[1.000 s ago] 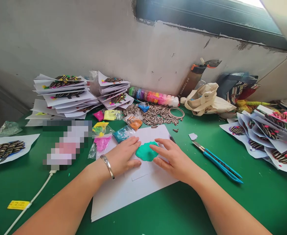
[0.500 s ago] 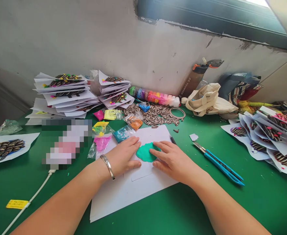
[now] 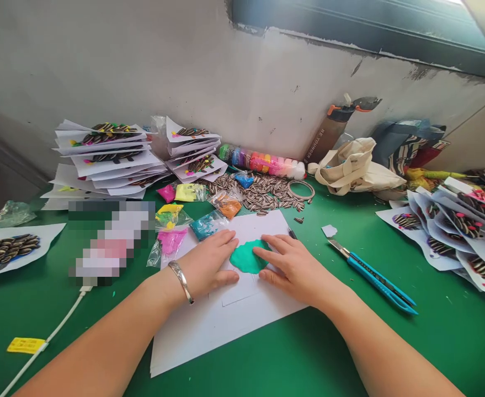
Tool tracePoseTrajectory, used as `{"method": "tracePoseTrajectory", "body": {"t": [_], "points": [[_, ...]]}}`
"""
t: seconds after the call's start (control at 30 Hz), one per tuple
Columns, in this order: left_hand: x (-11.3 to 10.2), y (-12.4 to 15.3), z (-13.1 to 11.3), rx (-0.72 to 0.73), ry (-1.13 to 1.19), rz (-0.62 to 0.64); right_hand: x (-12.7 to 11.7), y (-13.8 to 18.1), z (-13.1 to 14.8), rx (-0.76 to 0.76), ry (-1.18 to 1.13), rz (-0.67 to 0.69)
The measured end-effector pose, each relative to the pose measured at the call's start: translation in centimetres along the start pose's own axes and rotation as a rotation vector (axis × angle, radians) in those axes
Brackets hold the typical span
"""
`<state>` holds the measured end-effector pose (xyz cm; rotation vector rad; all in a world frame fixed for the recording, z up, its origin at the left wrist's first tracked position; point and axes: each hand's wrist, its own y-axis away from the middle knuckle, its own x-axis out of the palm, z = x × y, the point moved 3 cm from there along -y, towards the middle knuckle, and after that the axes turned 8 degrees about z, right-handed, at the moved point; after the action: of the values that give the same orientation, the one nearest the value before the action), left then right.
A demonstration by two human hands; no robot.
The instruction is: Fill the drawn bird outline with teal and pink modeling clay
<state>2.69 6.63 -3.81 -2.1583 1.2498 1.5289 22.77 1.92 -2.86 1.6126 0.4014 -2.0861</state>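
On the white sheet (image 3: 209, 331), the green clay disc (image 3: 245, 257) has the left hand (image 3: 211, 266) at its nine-o'clock edge and the right hand (image 3: 294, 264) at three, both unclenched. Green tabletop (image 3: 275, 355) borders the sheet's near edge at six; the blue cutter (image 3: 374, 281) lies apart at three.

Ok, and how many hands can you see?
2. The bare left hand, with a silver metal bangle at its wrist, is at the left of the flat, wavy-edged, teal-green clay-like piece. The bare right hand is at its right.
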Motion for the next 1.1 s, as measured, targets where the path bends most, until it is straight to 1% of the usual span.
{"method": "tracePoseTrajectory", "body": {"t": [0.2,0.33,0.47,0.53,0.63,0.77,0.93,1.1], "points": [[-0.1,-0.1,-0.2,-0.014,-0.047,0.025,-0.3,0.1,-0.4,-0.035,-0.043,-0.005],[-0.2,-0.2,-0.3,0.001,-0.059,0.015,-0.2,0.9,-1.0,-0.001,-0.110,0.047],[-0.3,-0.2,-0.6,0.044,-0.085,0.005,-0.1,1.2,-0.6,-0.051,-0.041,0.060],[-0.3,-0.3,-0.6,0.026,-0.097,0.021,-0.1,1.1,-0.3,-0.084,0.005,0.035],[-0.2,-0.3,-0.5,0.003,-0.106,0.043,-0.2,1.0,-0.1,-0.107,0.010,0.012],[-0.3,-0.2,-0.6,0.035,-0.111,0.028,-0.4,1.1,-0.4,-0.101,-0.038,0.018],[-0.3,-0.3,-0.6,0.043,-0.099,0.026,-0.3,1.3,-1.5,0.003,-0.157,0.035],[-0.3,-0.3,-0.6,0.047,-0.079,0.014,-0.4,1.0,-0.9,-0.062,-0.097,0.034]]}}
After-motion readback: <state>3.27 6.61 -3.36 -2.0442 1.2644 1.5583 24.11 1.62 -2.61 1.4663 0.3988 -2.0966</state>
